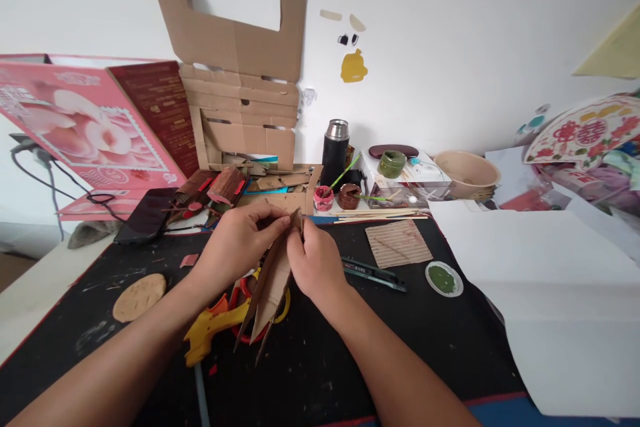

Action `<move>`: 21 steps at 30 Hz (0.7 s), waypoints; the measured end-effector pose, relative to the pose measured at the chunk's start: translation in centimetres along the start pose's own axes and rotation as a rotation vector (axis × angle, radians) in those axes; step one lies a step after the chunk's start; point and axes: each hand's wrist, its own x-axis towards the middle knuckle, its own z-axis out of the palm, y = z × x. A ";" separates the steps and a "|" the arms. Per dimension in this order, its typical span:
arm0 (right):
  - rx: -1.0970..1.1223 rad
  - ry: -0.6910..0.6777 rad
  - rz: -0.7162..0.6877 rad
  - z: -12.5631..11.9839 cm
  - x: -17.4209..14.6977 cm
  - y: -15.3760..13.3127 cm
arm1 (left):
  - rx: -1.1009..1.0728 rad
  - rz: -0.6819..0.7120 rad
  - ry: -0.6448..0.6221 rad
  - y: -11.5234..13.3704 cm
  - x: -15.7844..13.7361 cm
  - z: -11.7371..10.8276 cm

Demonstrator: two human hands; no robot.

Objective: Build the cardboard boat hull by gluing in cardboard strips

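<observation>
Both hands meet over the middle of the black mat, pinching the far tip of a folded strip of brown cardboard (273, 283). My left hand (240, 240) is closed on its left side, thumb and fingers near the tip. From the right, my right hand (317, 257) grips the same end with the thumb on top. The strip's loose ends point toward me in several narrow layers. Beneath it lies a yellow glue gun (213, 330) with an orange part, partly covered. Red and yellow loops, seemingly scissors handles (286, 307), show behind the cardboard.
A dark green utility knife (375, 273), corrugated cardboard piece (399, 243) and lid with green paint (444, 279) lie right. A round tan disc (139, 297) is left. Paint jars (349, 196), a black thermos (335, 153) and brown cardboard rolls (227, 185) stand behind; white paper (560, 293) covers the right.
</observation>
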 end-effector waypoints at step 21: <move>0.012 0.000 0.007 -0.1 -0.1 -0.1 | -0.057 0.049 -0.009 0.0 0.0 0.1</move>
